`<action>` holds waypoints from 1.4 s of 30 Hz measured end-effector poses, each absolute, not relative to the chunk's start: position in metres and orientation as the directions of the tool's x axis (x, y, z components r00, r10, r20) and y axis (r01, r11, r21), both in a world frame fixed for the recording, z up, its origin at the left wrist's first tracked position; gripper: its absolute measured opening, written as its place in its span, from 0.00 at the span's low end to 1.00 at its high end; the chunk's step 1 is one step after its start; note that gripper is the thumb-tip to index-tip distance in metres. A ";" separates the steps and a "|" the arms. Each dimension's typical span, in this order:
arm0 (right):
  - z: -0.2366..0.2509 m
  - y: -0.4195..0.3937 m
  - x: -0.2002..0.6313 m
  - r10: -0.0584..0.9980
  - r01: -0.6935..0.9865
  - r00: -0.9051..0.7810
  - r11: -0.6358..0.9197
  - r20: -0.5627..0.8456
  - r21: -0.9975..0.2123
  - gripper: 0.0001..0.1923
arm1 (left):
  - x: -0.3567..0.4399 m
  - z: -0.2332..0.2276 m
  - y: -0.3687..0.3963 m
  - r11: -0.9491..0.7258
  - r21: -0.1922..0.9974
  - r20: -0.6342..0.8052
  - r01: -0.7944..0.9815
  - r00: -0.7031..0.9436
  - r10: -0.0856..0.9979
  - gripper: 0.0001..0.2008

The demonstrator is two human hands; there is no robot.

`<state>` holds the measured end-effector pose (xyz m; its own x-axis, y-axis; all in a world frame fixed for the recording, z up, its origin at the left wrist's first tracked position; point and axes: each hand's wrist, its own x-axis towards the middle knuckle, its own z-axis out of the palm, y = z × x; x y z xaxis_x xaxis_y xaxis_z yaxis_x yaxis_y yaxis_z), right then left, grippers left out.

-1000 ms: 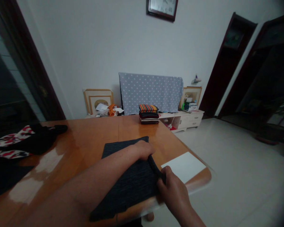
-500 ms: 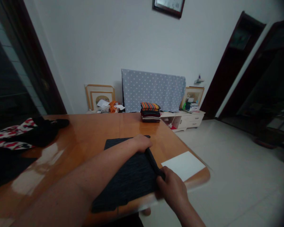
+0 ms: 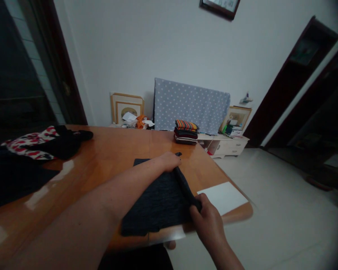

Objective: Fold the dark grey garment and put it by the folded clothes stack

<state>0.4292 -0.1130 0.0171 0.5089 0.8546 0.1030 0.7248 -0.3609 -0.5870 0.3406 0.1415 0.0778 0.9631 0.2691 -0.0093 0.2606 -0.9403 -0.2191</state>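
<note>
Likely light and limp, the dark cloth (image 3: 163,200) was best held by the rolled edge (image 3: 186,187) between left hand (image 3: 170,162) and right hand (image 3: 208,216), both clamped on it.

Faint streaks run through the dark navy fabric garment (image 3: 163,202) at the near edge of the orange-brown wooden counter (image 3: 115,146). By the far right corner, the folded cloth stack (image 3: 186,131) shows red, orange and yellow stripes on top; beyond the far edge, white dots pattern a grey-blue draped cloth (image 3: 188,103).
</note>
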 end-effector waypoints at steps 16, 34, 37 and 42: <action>0.031 -0.093 0.317 0.900 0.917 0.075 0.108 0.430 -0.385 0.15 | 0.193 0.043 0.173 -0.851 -0.220 0.273 0.477 0.867 0.416 0.14; 0.044 -0.079 0.292 0.931 0.927 -0.021 0.155 0.364 -0.343 0.14 | 0.159 0.026 0.178 -0.801 0.143 0.366 0.581 0.721 0.588 0.12; 0.037 -0.080 0.285 0.947 0.921 -0.090 0.197 0.309 -0.336 0.14 | 0.151 0.014 0.177 -0.808 0.118 0.343 0.577 0.740 0.578 0.12; 0.024 -0.082 0.281 0.962 0.914 -0.115 0.200 0.248 -0.353 0.15 | 0.144 0.003 0.178 -0.818 0.097 0.374 0.567 0.741 0.558 0.13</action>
